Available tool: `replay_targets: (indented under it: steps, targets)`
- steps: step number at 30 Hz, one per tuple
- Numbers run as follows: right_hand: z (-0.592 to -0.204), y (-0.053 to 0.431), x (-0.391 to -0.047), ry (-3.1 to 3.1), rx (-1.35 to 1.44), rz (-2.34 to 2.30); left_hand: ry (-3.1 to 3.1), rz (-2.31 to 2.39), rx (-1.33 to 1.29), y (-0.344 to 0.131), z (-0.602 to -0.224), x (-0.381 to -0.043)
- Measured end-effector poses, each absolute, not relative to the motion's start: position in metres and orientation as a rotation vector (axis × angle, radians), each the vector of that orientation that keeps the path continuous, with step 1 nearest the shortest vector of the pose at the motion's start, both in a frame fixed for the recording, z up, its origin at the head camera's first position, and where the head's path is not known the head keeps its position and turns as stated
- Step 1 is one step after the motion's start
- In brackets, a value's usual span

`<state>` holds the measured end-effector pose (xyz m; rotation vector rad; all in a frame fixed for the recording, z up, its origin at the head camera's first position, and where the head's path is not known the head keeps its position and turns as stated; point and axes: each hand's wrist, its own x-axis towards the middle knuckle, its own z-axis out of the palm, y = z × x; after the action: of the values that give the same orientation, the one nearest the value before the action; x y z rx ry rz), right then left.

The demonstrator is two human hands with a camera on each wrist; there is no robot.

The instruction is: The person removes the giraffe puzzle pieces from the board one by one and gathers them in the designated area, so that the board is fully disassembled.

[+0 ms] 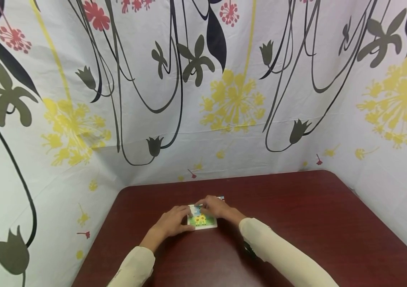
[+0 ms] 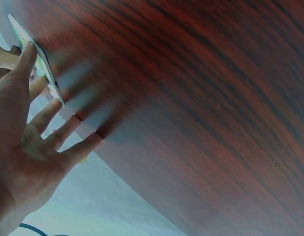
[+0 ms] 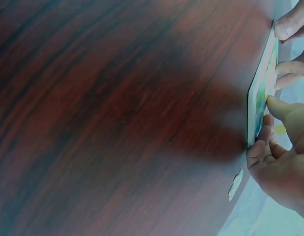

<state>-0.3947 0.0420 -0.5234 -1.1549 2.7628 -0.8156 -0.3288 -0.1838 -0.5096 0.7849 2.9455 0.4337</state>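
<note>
A small, flat picture puzzle (image 1: 203, 223) with a pale border lies on the dark red table, showing yellow animals on green and some blue above. My left hand (image 1: 171, 221) rests at its left side, thumb at the near edge. Its fingers are spread and fairly straight in the left wrist view (image 2: 41, 132). Over the puzzle's upper right part is my right hand (image 1: 215, 206). In the right wrist view its thumb touches the picture and its other fingers bend at the edge (image 3: 285, 157). Whether they pinch a piece is hidden.
A loose puzzle piece (image 3: 235, 185) with a wavy outline lies on the table just beyond my right hand. The wood-grain table (image 1: 296, 223) reaches back to a flower-printed cloth (image 1: 203, 119) that hangs behind and on both sides. Something dark (image 1: 249, 250) shows beside my right sleeve.
</note>
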Motion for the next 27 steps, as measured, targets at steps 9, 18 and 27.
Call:
replay_targets:
  steps: [9, 18, 27]
  targets:
    - [-0.5225, 0.0427, -0.392, 2.775, -1.166, -0.82, 2.952, 0.427, 0.786, -0.1833, -0.5107, -0.3287]
    - [-0.5197, 0.0429, -0.3926, 2.692, -1.287, -0.946, 2.953, 0.42, 0.78, -0.1833, -0.5113, -0.3287]
    - [-0.5203, 0.043, -0.3917, 2.722, -1.302, -0.996, 2.949, 0.43, 0.782, -0.1825, -0.5099, -0.3278]
